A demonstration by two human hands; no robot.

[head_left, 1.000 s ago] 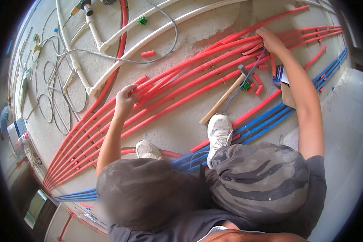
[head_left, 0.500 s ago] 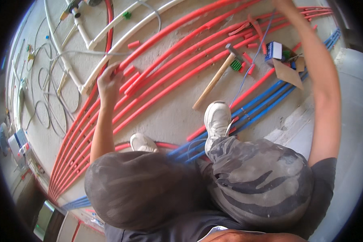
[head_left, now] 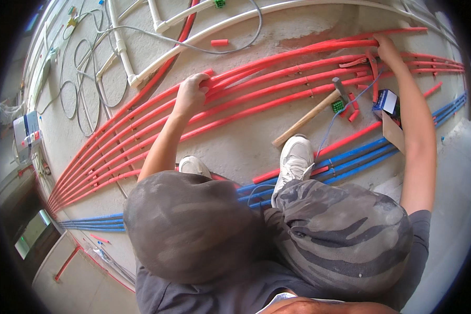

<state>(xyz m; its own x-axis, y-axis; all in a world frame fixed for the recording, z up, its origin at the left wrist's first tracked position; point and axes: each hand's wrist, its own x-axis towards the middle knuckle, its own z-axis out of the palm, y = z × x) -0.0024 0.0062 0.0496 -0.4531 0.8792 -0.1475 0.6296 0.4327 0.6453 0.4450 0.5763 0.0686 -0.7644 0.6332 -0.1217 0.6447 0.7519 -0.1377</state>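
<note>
Pipe handling: left hand (head_left: 192, 91) and right hand (head_left: 387, 49) are holding a red pipe (head_left: 309, 51) at two well-separated points.
The pipe is lying along the far side of the red row on the concrete floor (head_left: 235, 149), beyond the hammer (head_left: 307, 118). Bent left fingers are pinching it near its left part; right fingers are gripping it farther along, though their tips are partly hiding and their pressure cannot be told. Judging by its slim, smooth look, it is probably combining low weight with springiness, slipping a little under dusty skin, and hardly risking breakage; wide-set holds are likely steadying its span best.
</note>
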